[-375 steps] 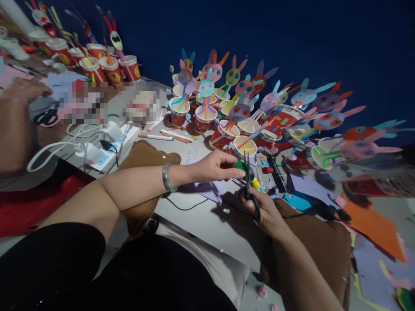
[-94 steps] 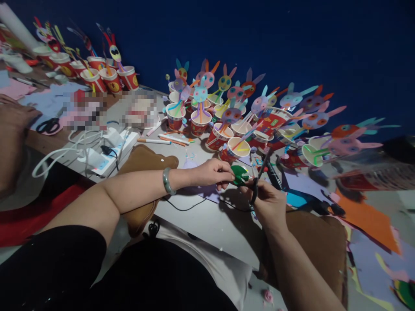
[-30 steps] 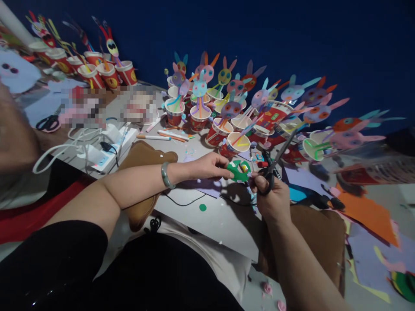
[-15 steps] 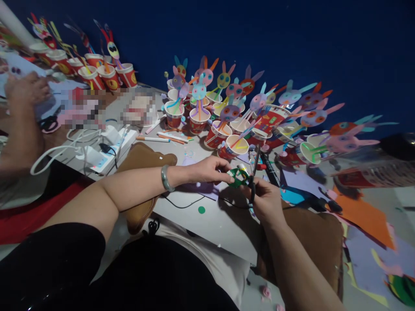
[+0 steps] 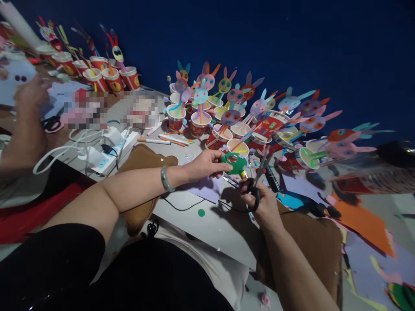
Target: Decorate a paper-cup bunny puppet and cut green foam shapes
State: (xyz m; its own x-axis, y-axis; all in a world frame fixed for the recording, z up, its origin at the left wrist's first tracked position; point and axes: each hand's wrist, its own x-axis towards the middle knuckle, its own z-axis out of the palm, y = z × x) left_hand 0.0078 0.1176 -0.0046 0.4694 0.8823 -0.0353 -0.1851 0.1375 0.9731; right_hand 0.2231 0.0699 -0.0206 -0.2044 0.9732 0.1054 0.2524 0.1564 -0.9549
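My left hand point(image 5: 210, 165) pinches a green paper piece point(image 5: 239, 163) with a cut-out hole, raised above the table in front of the cups. Black-handled scissors point(image 5: 255, 190) are in my right hand point(image 5: 264, 205), with fingers in the handle loops and blades pointing up and away. Scissors and green piece are apart. Below them a small green paper disc point(image 5: 201, 213) lies on the white table point(image 5: 181, 222). Beneath my left hand is a sheet of purple paper point(image 5: 207, 188).
Red paper cups point(image 5: 201, 125) with paper rabbit heads crowd the back. A power strip point(image 5: 112, 153) with plugs and several markers point(image 5: 154, 141) lie left. Orange paper point(image 5: 365, 220) and scraps cover the right. A co-worker's hand point(image 5: 30, 93) is far left.
The scissors have come away from the green piece and dropped lower with my right hand. My left hand has raised and turned the green piece, so its hole faces me.
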